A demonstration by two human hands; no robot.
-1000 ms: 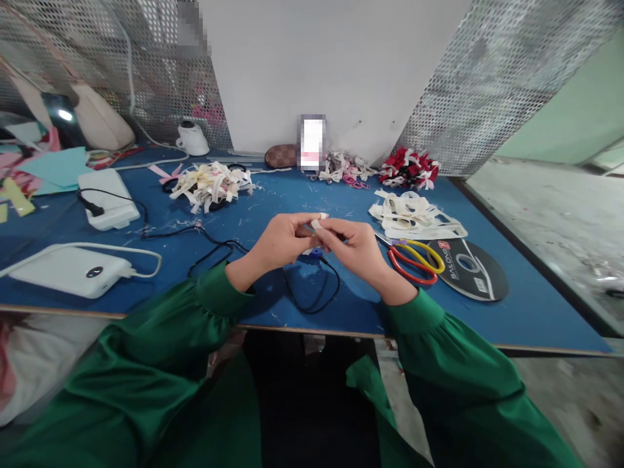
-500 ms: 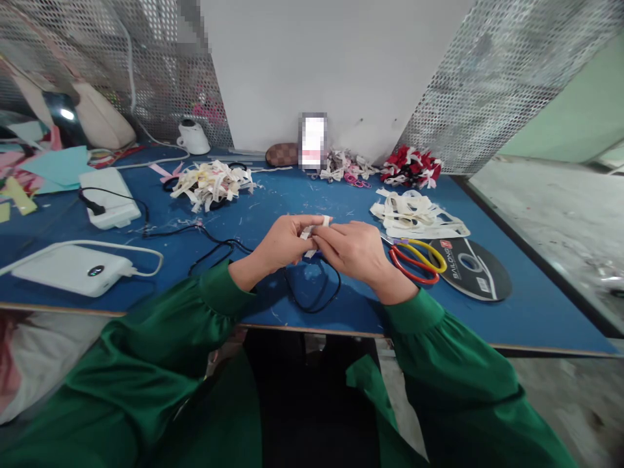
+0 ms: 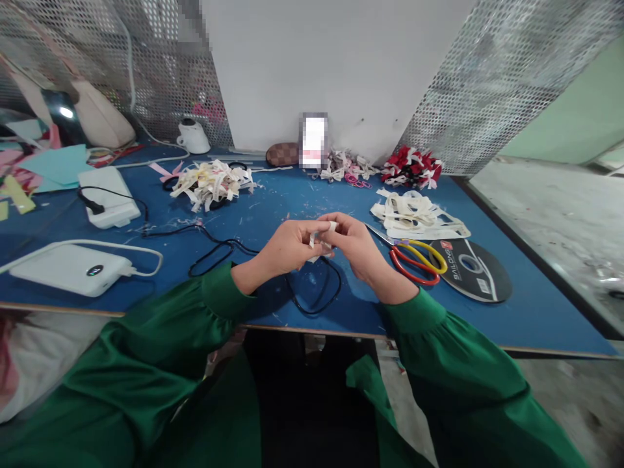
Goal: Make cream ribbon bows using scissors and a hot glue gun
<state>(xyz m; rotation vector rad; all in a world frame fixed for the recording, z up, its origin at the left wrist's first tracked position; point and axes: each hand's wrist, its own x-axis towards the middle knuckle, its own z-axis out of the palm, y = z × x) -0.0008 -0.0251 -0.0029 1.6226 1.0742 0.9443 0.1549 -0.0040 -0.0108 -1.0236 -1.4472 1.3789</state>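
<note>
Between my two hands, over the middle of the blue table, is a narrow white fabric strip (image 3: pixel 312 239), mostly covered by fingers. My left hand (image 3: pixel 291 246) is closed, pinching the strip between thumb and fingers. Opposite it, my right hand (image 3: pixel 351 244) is also closed on the strip, with a white end showing at its fingertips. The fingertips of both hands meet. Just right of my right hand lie scissors (image 3: pixel 418 259) with one red and one yellow handle loop. A black cable (image 3: pixel 316 311) loops on the table below the hands.
A pile of cream strips (image 3: pixel 414 214) and a black disc (image 3: pixel 475 276) lie right. Bundles of pale strips (image 3: pixel 212 185) and red-white strips (image 3: pixel 412 167) sit farther back. A white power bank (image 3: pixel 73 270) and a white power strip (image 3: pixel 110 198) are left. A phone (image 3: pixel 314 142) stands at the back.
My right hand has turned and its fingers have lifted and shifted slightly right, still at the strip. The strip shows less between the hands. The left hand has moved slightly right.
</note>
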